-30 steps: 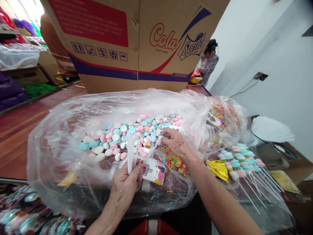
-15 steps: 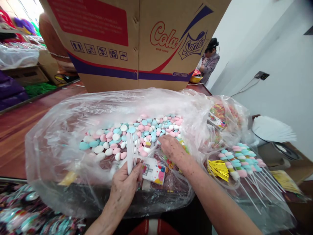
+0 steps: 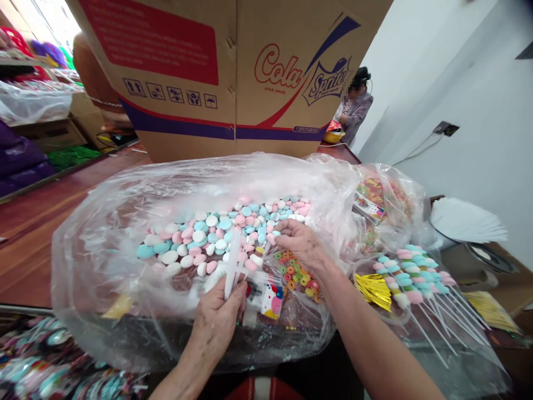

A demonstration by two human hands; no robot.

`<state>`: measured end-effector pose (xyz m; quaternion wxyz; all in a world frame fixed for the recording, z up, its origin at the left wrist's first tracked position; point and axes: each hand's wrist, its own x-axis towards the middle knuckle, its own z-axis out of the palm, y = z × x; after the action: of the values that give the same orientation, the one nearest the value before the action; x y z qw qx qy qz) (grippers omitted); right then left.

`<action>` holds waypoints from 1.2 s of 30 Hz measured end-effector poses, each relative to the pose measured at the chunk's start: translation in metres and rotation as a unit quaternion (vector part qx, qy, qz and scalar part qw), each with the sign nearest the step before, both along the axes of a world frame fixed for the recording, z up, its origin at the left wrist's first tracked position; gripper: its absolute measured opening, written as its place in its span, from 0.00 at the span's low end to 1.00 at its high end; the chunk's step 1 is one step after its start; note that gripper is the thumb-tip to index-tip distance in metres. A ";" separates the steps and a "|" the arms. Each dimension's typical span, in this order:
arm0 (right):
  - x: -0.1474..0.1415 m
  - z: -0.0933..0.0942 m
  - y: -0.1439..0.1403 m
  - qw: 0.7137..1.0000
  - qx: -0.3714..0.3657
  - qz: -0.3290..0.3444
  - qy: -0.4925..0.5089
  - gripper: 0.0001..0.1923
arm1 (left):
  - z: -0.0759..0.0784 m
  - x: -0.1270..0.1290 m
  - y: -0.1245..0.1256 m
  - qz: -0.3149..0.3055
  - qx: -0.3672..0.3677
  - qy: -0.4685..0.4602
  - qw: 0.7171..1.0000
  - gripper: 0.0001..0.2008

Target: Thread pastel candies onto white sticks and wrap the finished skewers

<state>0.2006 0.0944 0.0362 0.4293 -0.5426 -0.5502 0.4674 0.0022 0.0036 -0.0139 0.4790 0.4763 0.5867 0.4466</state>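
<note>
A tall cardboard box printed with "Cola" and "Sprite" stands at the back of the reddish-brown table. In front of it a wide clear plastic bag lies open, its long side running left to right across the table. Inside is a heap of flat round candies in pink, blue and white. To the right lie finished candy skewers, candy ends towards the bag and sticks pointing away to the lower right.

The left hand is clenched on a bunch of thin white sticks, which stand nearly upright, tips pointing away from the person over the candy heap. The right hand rests at the heap's near edge, fingertips pinched together on a pink candy. Just below it sit small multicoloured ring candies, and beside the sticks a printed card.
</note>
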 end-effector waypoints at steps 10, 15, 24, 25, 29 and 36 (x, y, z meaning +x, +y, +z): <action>-0.002 0.012 -0.006 0.976 -0.070 0.033 0.205 0.11 | 0.019 0.003 0.001 -0.037 0.001 0.053 0.998 0.13; 0.001 0.011 -0.005 0.983 -0.055 0.059 0.167 0.12 | 0.023 0.004 0.002 -0.035 0.001 0.057 0.998 0.13; -0.008 0.005 -0.023 0.995 0.046 0.069 -0.050 0.18 | 0.011 0.003 0.001 -0.007 -0.014 0.034 0.999 0.15; -0.010 0.004 -0.026 0.994 0.060 0.056 -0.079 0.18 | 0.012 0.002 0.001 -0.009 -0.010 0.041 0.999 0.15; -0.020 -0.001 -0.039 0.985 0.096 0.034 -0.142 0.20 | 0.013 0.002 0.001 -0.022 0.007 0.062 0.998 0.14; -0.031 -0.011 -0.051 0.945 0.195 0.061 -0.257 0.23 | -0.002 -0.001 0.001 -0.002 0.007 0.033 0.999 0.15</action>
<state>0.1693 0.0435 0.0251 0.3415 -0.5154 -0.7544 0.2207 0.0017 0.0045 -0.0155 0.4572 0.4952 0.5979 0.4339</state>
